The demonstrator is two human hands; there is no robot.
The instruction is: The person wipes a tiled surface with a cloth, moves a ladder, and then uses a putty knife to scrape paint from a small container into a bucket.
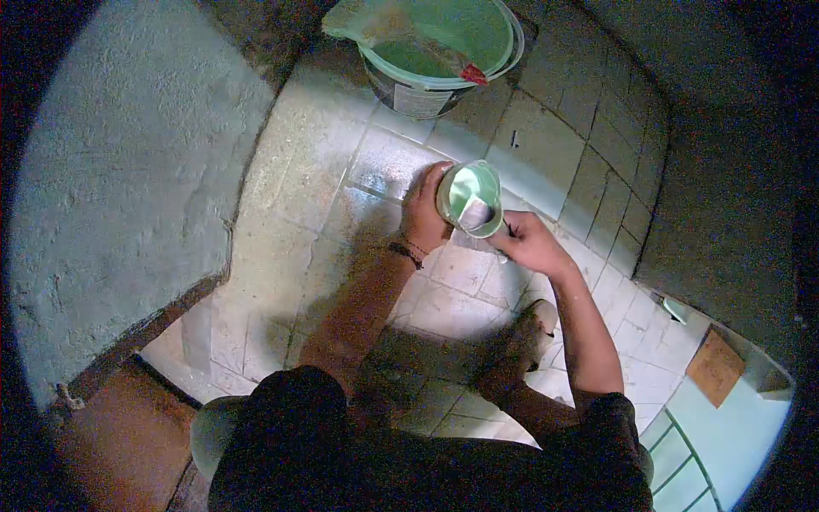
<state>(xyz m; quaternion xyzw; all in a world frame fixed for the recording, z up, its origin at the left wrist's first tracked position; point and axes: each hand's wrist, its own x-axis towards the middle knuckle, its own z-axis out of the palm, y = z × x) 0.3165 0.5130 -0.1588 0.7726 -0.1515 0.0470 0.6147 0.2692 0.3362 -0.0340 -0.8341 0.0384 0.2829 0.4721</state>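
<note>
My left hand (426, 213) wraps round the side of a small green-rimmed plastic cup (492, 175), held above the tiled floor. Pale green, paint-like stuff coats its inside, along with a whitish and grey patch I cannot identify. On the cup's right edge, my right hand (533, 241) is closed, thumb near the rim; whether it grips a handle there is hidden. Farther off on the floor stands a large bucket (409, 90) with a pale green inside. A long, smeared tool with a red end (473, 73) lies across its top.
Pale tiles (290, 183) cover the floor, with wet shine near the bucket. A rough grey wall (136, 154) rises on the left, and another wall (725, 188) on the right. A brown square piece (715, 367) lies at lower right. A foot (537, 333) is below my hands.
</note>
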